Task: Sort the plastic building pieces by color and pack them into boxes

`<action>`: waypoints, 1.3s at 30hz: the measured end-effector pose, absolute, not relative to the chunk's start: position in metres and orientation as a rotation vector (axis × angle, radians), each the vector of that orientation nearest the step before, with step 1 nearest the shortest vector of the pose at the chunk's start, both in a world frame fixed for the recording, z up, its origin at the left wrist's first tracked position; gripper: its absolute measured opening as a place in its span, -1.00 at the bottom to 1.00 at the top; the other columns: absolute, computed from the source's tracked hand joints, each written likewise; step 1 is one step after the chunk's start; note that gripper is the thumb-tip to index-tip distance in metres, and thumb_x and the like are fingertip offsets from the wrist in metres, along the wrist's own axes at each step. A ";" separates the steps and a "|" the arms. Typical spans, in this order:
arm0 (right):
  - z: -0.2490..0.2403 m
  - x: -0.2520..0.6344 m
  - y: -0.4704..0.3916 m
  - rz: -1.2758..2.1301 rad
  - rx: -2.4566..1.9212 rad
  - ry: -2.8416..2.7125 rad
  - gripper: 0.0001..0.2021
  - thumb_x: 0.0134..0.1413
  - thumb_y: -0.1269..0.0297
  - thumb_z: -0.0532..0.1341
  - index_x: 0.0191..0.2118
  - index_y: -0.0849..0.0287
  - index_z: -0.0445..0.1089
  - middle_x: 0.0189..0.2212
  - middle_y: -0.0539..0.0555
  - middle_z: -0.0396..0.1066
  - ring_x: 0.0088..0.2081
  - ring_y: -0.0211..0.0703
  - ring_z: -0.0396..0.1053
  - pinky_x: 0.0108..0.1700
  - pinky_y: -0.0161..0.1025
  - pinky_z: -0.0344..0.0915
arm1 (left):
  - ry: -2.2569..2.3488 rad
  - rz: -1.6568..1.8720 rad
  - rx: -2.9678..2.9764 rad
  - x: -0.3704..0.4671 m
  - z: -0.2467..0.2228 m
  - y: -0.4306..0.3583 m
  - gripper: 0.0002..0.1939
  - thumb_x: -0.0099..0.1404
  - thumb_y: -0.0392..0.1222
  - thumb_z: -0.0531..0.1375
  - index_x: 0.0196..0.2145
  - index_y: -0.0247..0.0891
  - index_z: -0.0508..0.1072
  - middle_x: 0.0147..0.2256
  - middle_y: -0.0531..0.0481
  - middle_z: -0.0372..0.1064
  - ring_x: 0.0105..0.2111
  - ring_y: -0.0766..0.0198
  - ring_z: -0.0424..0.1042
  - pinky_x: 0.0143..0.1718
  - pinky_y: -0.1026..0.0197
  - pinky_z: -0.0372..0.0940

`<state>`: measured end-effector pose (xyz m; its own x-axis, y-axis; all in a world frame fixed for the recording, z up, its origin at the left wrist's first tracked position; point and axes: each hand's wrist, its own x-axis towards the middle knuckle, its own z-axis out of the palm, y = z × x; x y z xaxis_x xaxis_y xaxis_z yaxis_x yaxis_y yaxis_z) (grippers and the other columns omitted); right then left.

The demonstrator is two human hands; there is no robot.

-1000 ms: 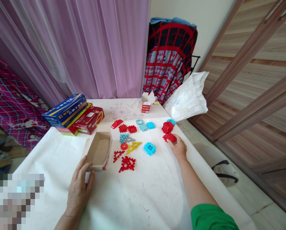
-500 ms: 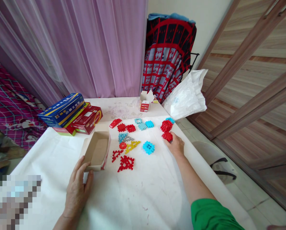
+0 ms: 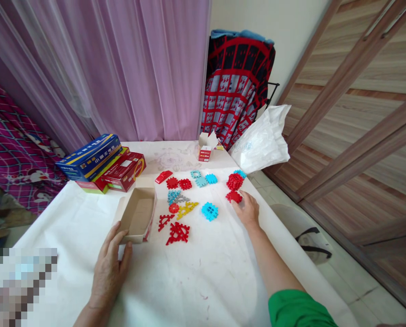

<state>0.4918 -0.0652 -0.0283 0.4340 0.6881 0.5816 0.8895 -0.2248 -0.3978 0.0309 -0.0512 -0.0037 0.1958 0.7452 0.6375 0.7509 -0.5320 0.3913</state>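
Observation:
At the near end of the open cardboard box (image 3: 139,213), my left hand (image 3: 110,259) grips the corner, fingers over the rim and thumb against the outside. The box's inside is bare. My right hand (image 3: 248,209) is at the right side of the table, its thumb and fingers around a red toothed building block (image 3: 234,196). Just behind that block sits a pile of red blocks (image 3: 235,181), with a blue block (image 3: 240,173) partly hidden behind it. A blue window block (image 3: 210,211) lies to the left of my right hand.
Between my hands lie red triangular pieces (image 3: 178,233), a yellow triangular piece (image 3: 187,210) and light blue blocks (image 3: 200,181). Stacked boxes (image 3: 90,156) stand at the back left. A small open box (image 3: 205,152) and a white bag (image 3: 262,141) are at the back right.
My right hand and the red block at its fingertips have shifted slightly left. The left hand stays on the box. The whole view has moved a little.

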 end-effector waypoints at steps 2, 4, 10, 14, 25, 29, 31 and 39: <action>-0.026 0.474 -0.072 -0.395 -1.843 -1.376 -0.63 0.12 0.11 0.14 0.00 0.17 0.39 -0.05 0.24 0.47 0.00 0.10 0.37 0.04 0.02 0.27 | -1.519 -1.279 -2.424 0.031 -0.005 -0.051 -0.69 0.36 -0.16 0.09 0.04 -0.19 0.29 0.22 -0.27 0.21 0.18 0.01 0.31 0.14 -0.04 0.31; -0.023 0.451 -0.077 -0.363 -1.728 -1.502 -0.65 0.16 0.11 0.15 -0.01 0.16 0.39 -0.05 0.22 0.47 0.01 0.06 0.37 0.06 -0.02 0.27 | -1.518 -1.283 -2.428 0.030 -0.006 -0.051 -0.69 0.36 -0.16 0.09 0.05 -0.20 0.29 0.22 -0.27 0.21 0.19 0.01 0.30 0.14 -0.05 0.30; -0.019 0.400 -0.075 -0.217 -1.802 -1.693 -0.55 0.05 0.10 0.26 0.05 0.17 0.38 -0.06 0.19 0.49 -0.04 0.04 0.39 0.00 -0.07 0.25 | -1.502 -1.306 -2.423 0.030 -0.008 -0.050 -0.67 0.36 -0.15 0.09 0.06 -0.20 0.28 0.22 -0.26 0.20 0.19 0.01 0.30 0.14 -0.06 0.30; -0.020 0.399 -0.071 -0.183 -1.862 -1.679 -0.62 0.05 0.17 0.25 0.01 0.14 0.43 -0.14 0.15 0.53 -0.11 0.00 0.42 -0.06 -0.11 0.26 | -1.515 -1.291 -2.425 0.029 -0.009 -0.050 -0.68 0.36 -0.15 0.09 0.06 -0.20 0.29 0.24 -0.26 0.19 0.20 0.02 0.29 0.16 -0.05 0.30; -0.016 0.400 -0.071 -0.109 -1.837 -1.528 -0.56 0.03 0.08 0.22 0.00 0.20 0.42 -0.12 0.22 0.54 -0.10 0.05 0.46 -0.03 -0.05 0.33 | -1.490 -1.308 -2.424 0.032 -0.004 -0.052 -0.69 0.35 -0.19 0.09 0.05 -0.19 0.30 0.23 -0.23 0.20 0.19 0.06 0.30 0.16 -0.01 0.31; 0.009 0.380 -0.064 -0.029 -1.780 -1.526 -0.57 0.02 0.10 0.22 0.01 0.16 0.40 -0.13 0.19 0.54 -0.11 0.03 0.46 -0.02 -0.06 0.35 | -1.487 -1.322 -2.416 0.033 -0.005 -0.053 -0.68 0.35 -0.20 0.09 0.06 -0.20 0.29 0.23 -0.24 0.20 0.20 0.06 0.30 0.17 -0.01 0.30; 0.024 0.361 -0.056 0.027 -1.716 -1.566 -0.57 0.00 0.12 0.23 0.01 0.13 0.39 -0.12 0.16 0.53 -0.11 0.01 0.46 -0.01 -0.08 0.34 | -1.489 -1.321 -2.413 0.033 -0.005 -0.053 -0.67 0.36 -0.20 0.09 0.06 -0.20 0.29 0.23 -0.24 0.21 0.19 0.06 0.30 0.16 -0.01 0.31; 0.067 0.263 -0.002 0.186 -1.423 -1.772 -0.57 -0.05 0.15 0.30 -0.01 0.12 0.39 -0.10 0.12 0.52 -0.08 -0.01 0.43 0.03 -0.09 0.29 | -1.486 -1.316 -2.394 0.034 -0.005 -0.055 -0.68 0.35 -0.24 0.08 0.05 -0.19 0.29 0.23 -0.24 0.21 0.20 0.07 0.29 0.14 -0.01 0.33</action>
